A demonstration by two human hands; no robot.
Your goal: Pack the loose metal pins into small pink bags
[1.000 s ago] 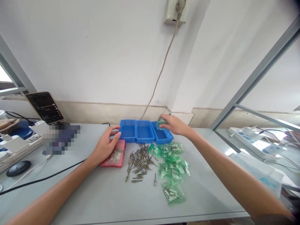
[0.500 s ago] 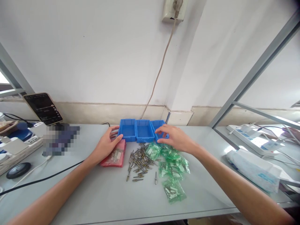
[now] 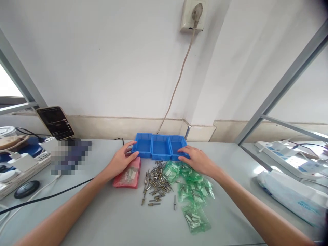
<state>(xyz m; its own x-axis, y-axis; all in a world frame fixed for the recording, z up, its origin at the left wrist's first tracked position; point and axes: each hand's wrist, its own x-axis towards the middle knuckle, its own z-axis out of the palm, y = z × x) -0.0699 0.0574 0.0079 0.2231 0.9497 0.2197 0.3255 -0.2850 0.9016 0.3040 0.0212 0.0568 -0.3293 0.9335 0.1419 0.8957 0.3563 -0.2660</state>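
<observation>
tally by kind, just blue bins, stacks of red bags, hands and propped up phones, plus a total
Blue bins: 3
Stack of red bags: 1
Hands: 2, left hand and right hand
Phone: 1
Total: 7

Two bare forearms are shown, the left forearm (image 3: 71, 208) cut off by the frame at the lower left and the right forearm (image 3: 253, 201) at the lower right. Both are left uncovered along the length that is seen. A smooth, slender outline is presented by each, broadened toward the frame edge and narrowed toward the wrist. The left grip (image 3: 123, 160), left of centre, and the right grip (image 3: 197, 159), right of centre, are formed by ungloved human hands, in which slim fingers and a rounded thumb are seen. Fine detail of the nails is blurred. The lower right corner is darkened, and what is worn higher up cannot be made out.
</observation>
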